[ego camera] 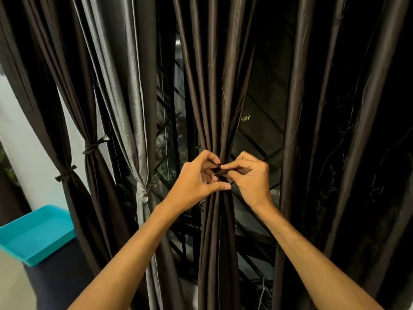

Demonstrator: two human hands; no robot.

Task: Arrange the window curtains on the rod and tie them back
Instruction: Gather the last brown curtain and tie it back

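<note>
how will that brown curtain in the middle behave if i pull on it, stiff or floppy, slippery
Probably floppy: the brown curtain hangs in soft folds and narrows to a waist where the left hand grips it. Its sheen suggests smooth, rather slippery cloth, so the tie strip pinched by the right hand may slide unless snug.

Low on my left lies a shallow turquoise plastic tray [38,236], rectangular, at the far left corner of a dark blue-black surface [60,271]. Behind it rises a plain white wall [26,139], with a bit of green foliage [9,173] at its left edge. Straight ahead of me is a black metal window grille [254,240] with diagonal bars and dark glass behind it. A small yellowish light [245,118] glows through the glass. Some thin pale strings [263,291] hang low by the grille's bottom edge.
</note>
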